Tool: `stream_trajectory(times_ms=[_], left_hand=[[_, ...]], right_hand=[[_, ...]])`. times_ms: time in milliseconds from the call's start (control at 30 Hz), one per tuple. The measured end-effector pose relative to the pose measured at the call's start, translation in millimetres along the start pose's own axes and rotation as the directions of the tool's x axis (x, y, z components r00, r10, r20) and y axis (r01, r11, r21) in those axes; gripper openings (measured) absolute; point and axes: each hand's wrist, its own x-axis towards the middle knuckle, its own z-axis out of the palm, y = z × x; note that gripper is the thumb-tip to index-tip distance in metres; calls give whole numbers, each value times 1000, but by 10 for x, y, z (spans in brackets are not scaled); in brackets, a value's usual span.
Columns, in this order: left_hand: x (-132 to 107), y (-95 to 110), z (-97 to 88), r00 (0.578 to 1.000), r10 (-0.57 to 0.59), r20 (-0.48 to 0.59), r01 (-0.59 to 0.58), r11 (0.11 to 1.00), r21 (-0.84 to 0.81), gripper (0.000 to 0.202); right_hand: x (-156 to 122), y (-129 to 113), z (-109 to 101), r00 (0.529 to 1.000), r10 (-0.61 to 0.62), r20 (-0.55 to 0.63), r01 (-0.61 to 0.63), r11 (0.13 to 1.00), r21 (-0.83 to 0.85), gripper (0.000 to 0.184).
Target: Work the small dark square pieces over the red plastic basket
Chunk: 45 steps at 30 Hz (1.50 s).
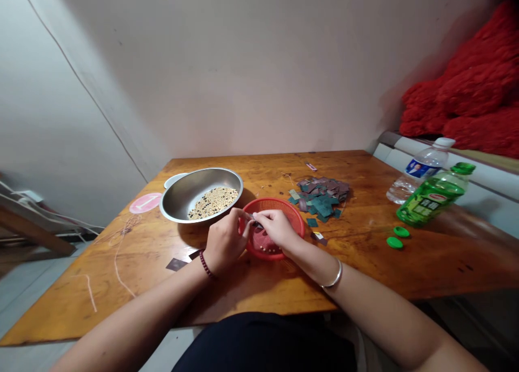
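My left hand [227, 238] and my right hand [276, 227] meet over a red plastic basket [300, 232], fingers pinched together. Between their fingertips is a small dark piece [257, 224], partly covered; its exact kind is hard to make out. Several pale round bits [270, 249] lie in the bottom of the basket. Left of it, a steel bowl [172, 201] stands tilted, with many small pale and dark bean-like grains [214, 201] inside. Right of the basket lies a loose heap of dark green and brown square pieces [324, 193].
A green drink bottle [432, 199], a clear water bottle [419, 169] and two green lids [395, 243] stand or lie at the right. Dark squares [177, 264], thin string [117, 258] and a pink round tag [145, 203] lie left on the wooden table [365, 269].
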Motion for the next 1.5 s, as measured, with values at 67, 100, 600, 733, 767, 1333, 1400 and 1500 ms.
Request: stream_trajectory(times_ms=[67, 100, 600, 733, 767, 1333, 1400, 1500], left_hand=[[4, -3, -2, 1000, -5, -6, 5, 1000, 12, 13], [9, -6, -5, 1000, -16, -11, 16, 1000, 17, 13], [15, -19, -12, 1000, 1, 23, -2, 1000, 10, 14], [19, -13, -17, 1000, 1, 24, -1, 1000, 21, 15], [19, -12, -16, 1000, 2, 26, -3, 1000, 24, 14], [19, 0, -12, 999, 30, 44, -31, 999, 35, 16], [25, 9, -20, 998, 36, 45, -37, 999, 32, 16], [35, 18, -29, 998, 47, 46, -49, 998, 35, 16]], right_hand=[[0, 1, 1, 1000, 5, 0, -5, 1000, 6, 33], [-1, -2, 2, 1000, 8, 0, -8, 1000, 17, 33], [-21, -16, 0, 1000, 3, -2, -3, 1000, 20, 34], [-26, -35, -2, 1000, 9, 0, -9, 1000, 21, 34], [-26, -37, -2, 1000, 10, 2, -10, 1000, 25, 34], [-25, -14, -10, 1000, 17, 7, -17, 1000, -16, 38], [-28, -13, -11, 1000, 18, 4, -18, 1000, -14, 38], [-27, -8, -10, 1000, 20, 4, -20, 1000, -19, 37]])
